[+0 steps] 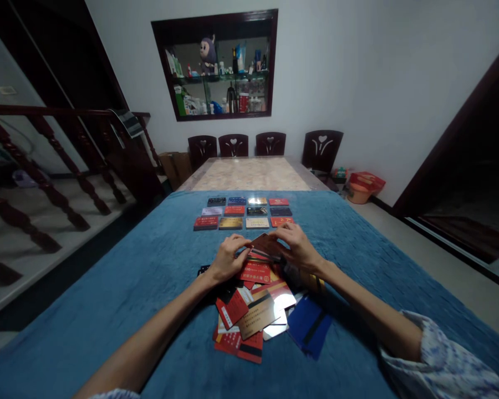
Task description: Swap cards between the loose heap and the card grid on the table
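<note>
Over the far side of a loose pile of plastic cards (258,316), my two hands meet. My left hand (229,257) is closed, thumb and fingers pinching the left edge of a small bunch of cards with a brownish card (264,243) uppermost. At the right edge of these cards, my right hand (297,247) is closed too, its fingertips partly hidden. Just below my hands lies a red card (255,272) on the pile. A gold card (261,311) with a dark stripe and several blue cards (310,326) are nearer to me.
Beyond my hands, neat card stacks stand in three rows, among them a red stack (205,223) and a gold stack (230,223). A blue cloth (149,277) covers the near part of the table (249,173). Dark chairs (322,149) line the far end.
</note>
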The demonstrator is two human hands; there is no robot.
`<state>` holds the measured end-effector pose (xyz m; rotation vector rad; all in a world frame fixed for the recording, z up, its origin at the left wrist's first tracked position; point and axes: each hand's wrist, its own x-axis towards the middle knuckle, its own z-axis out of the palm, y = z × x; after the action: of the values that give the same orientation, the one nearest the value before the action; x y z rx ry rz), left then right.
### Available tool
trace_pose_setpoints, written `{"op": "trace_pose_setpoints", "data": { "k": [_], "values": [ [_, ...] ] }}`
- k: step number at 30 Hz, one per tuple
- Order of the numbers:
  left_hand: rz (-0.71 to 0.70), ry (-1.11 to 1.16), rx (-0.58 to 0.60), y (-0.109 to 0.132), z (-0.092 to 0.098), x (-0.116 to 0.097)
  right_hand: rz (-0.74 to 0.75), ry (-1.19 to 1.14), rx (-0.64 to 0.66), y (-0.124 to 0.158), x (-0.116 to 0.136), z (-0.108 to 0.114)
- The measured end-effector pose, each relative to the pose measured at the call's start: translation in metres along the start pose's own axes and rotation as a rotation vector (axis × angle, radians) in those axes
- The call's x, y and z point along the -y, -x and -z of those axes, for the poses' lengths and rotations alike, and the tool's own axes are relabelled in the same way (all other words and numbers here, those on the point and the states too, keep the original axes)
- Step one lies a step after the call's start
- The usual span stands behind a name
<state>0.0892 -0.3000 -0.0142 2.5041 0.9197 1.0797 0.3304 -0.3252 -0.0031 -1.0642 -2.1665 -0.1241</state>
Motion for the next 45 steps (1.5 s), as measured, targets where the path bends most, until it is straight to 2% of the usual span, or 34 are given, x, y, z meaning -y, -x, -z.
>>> {"op": "trace_pose_setpoints", "data": {
  "k": [7,16,21,30,39,45],
  "values": [
    [0.007,0.022,-0.01,0.001,0.0,-0.006,0.034,0.13,0.048,0.001,0.002,-0.001],
    [0.014,0.018,0.001,0.004,-0.013,-0.008,0.056,0.123,0.094,0.001,0.007,-0.012],
    [0.008,0.018,0.002,0.004,-0.013,-0.007,0.062,0.122,0.11,0.002,0.007,-0.012],
    [0.023,-0.048,0.021,0.003,-0.004,0.004,-0.028,0.143,0.172,0.004,0.005,-0.011],
    [0.014,-0.122,0.079,0.005,-0.007,0.003,-0.163,0.213,0.255,0.006,0.013,-0.011],
    [0.028,-0.147,0.085,0.004,-0.008,0.006,-0.183,0.199,0.299,0.005,0.018,-0.009]
  ]
}}
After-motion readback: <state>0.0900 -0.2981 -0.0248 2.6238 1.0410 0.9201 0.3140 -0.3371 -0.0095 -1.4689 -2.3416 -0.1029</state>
